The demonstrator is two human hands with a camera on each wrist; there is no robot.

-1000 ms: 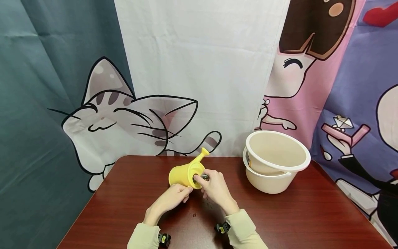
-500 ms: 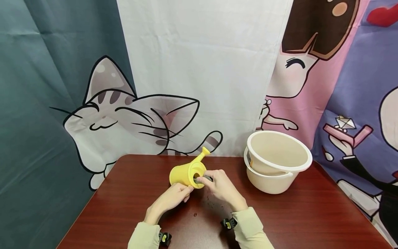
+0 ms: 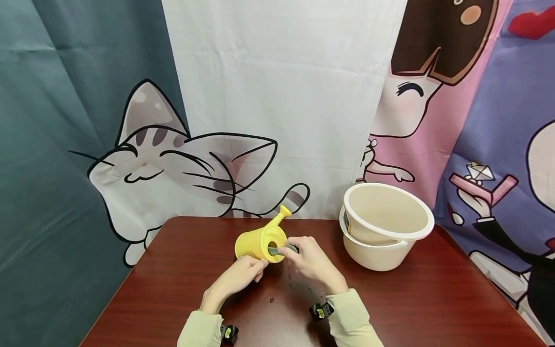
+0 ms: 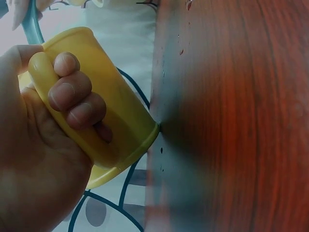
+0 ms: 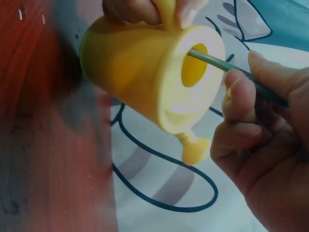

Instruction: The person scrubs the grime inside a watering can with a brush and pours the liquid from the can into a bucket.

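Note:
A yellow toy watering can (image 3: 256, 243) is tilted over the table, its round opening turned toward the right hand and its spout pointing up. The left hand (image 3: 240, 275) grips its handle (image 4: 46, 79), fingers curled round it in the left wrist view. Between thumb and fingers the right hand (image 3: 310, 260) pinches a slim grey-green handle (image 5: 217, 63). The far end of this handle goes into the can's opening and is hidden inside. In the left wrist view, the can's lower edge is right at the tabletop.
Two cream plastic basins (image 3: 381, 246), one nested tilted in the other, stand at the back right of the brown table (image 3: 173, 289). Small water drops (image 3: 271, 300) lie on the tabletop near the hands. A printed curtain (image 3: 282, 96) hangs behind the table.
The right hand has drawn back to the right, and more of the grey-green handle shows outside the opening. The left hand and watering can have stayed nearly still.

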